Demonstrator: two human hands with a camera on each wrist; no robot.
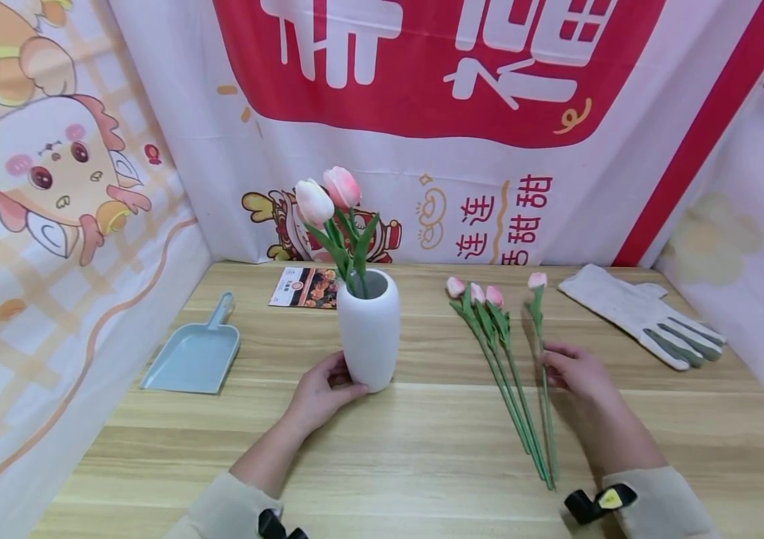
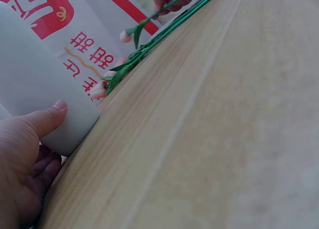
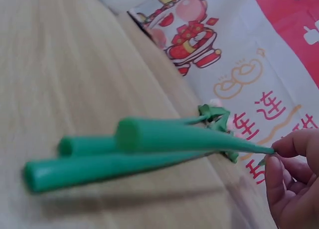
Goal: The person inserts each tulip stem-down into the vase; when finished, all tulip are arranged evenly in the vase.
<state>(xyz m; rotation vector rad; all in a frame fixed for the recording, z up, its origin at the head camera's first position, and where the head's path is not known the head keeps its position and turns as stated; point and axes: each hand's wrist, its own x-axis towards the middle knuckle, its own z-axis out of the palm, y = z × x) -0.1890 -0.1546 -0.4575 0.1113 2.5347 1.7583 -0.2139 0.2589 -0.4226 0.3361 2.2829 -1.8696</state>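
Note:
A white vase (image 1: 370, 340) stands upright on the table with a white-pink tulip (image 1: 314, 202) and a pink tulip (image 1: 342, 187) in it. My left hand (image 1: 325, 391) grips the vase low down, its thumb (image 2: 49, 118) across the front and fingers curled behind. My right hand (image 1: 577, 368) pinches the green stem of a single pink tulip (image 1: 538, 281) between thumb and fingers; in the right wrist view that stem (image 3: 199, 139) is raised off the wood. Just left of it lie several more tulips (image 1: 490, 329), stems toward me.
A light blue dustpan (image 1: 201, 352) lies on the left of the table (image 1: 422, 464). Behind the vase is a printed card (image 1: 304, 287). White and grey gloves (image 1: 638, 311) rest at the back right. A printed cloth (image 1: 416, 161) hangs along the back edge.

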